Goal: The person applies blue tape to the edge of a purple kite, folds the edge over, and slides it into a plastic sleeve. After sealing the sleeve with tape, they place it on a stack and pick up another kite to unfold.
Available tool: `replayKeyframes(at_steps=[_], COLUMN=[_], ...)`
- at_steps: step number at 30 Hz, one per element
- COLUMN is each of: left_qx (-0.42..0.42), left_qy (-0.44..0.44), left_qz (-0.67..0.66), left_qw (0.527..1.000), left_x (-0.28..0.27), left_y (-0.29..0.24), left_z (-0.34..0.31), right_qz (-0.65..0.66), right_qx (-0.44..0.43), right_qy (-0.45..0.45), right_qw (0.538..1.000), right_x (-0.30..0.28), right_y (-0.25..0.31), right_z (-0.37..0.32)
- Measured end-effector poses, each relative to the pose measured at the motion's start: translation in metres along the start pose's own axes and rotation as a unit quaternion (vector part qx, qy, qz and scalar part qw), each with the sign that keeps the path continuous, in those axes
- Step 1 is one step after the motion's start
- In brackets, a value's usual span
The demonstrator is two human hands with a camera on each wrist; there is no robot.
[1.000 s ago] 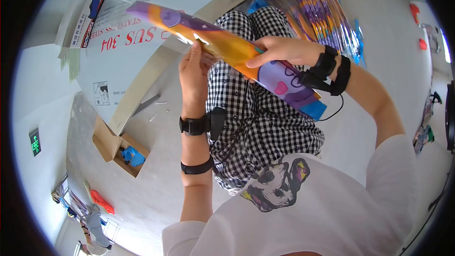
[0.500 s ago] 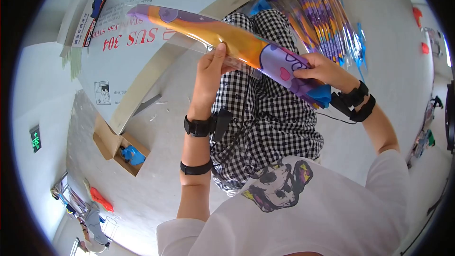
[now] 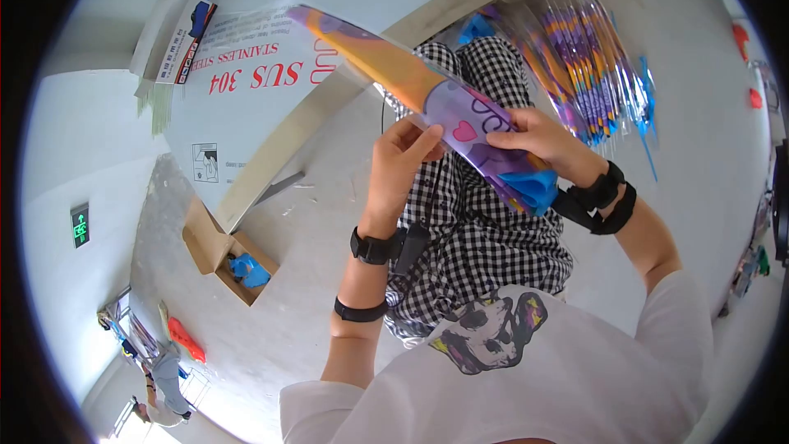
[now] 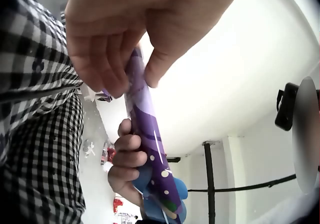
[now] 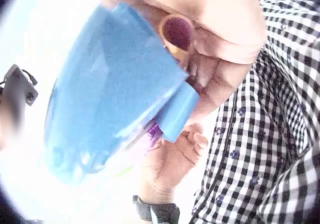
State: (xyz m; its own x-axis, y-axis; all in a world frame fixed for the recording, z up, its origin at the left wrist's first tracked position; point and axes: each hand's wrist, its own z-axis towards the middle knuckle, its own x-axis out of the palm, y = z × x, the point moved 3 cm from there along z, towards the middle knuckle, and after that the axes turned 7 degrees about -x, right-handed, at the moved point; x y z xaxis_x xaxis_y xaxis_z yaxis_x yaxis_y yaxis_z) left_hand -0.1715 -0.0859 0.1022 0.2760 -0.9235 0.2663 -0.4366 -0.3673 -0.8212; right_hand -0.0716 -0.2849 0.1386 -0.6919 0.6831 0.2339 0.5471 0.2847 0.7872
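A long printed roll (image 3: 403,78), purple and orange in a clear sleeve, lies slanting over the person's lap in the head view. At its lower edge the left hand (image 3: 399,166) pinches it between thumb and fingers, near a pink heart. The right hand (image 3: 546,144) grips it close to the near end, thumb on top and fingers curled underneath, as the left wrist view shows. A blue flap (image 5: 115,84) spreads from that end in the right wrist view. Beside it shows the open end of a small rolled tube (image 5: 177,31), orange outside and purple within.
Similar printed packets (image 3: 583,57) with blue ends lie in a pile on the floor at upper right. A large panel lettered SUS 304 (image 3: 246,127) is at upper left. Below it stands an open cardboard box (image 3: 205,242) with blue pieces (image 3: 249,270). Another person (image 3: 168,386) is at lower left.
The left hand has slid along the roll toward its near end. The right hand has moved from the middle to that end, and the blue flap now stands out more.
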Motion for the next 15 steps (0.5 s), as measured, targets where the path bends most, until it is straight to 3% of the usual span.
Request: replayKeyframes(at_steps=[2,8,15], left_qx=[-0.008,0.003,0.021], left_qy=[-0.002,-0.015,-0.036], left_qz=[-0.053,-0.028,-0.030], left_qw=[0.999,1.000,0.999], left_x=[-0.006,-0.005,0.006], left_y=[0.005,0.006,0.002], left_z=[0.001,0.003,0.004], right_qz=[0.049,0.098,0.060], right_qx=[-0.002,-0.005,-0.057], right_qy=[0.002,0.012,-0.027], right_qw=[0.999,0.995,0.996], right_x=[0.002,0.006,0.017], right_y=[-0.008,-0.020,-0.024], right_z=[-0.003,-0.021,-0.026])
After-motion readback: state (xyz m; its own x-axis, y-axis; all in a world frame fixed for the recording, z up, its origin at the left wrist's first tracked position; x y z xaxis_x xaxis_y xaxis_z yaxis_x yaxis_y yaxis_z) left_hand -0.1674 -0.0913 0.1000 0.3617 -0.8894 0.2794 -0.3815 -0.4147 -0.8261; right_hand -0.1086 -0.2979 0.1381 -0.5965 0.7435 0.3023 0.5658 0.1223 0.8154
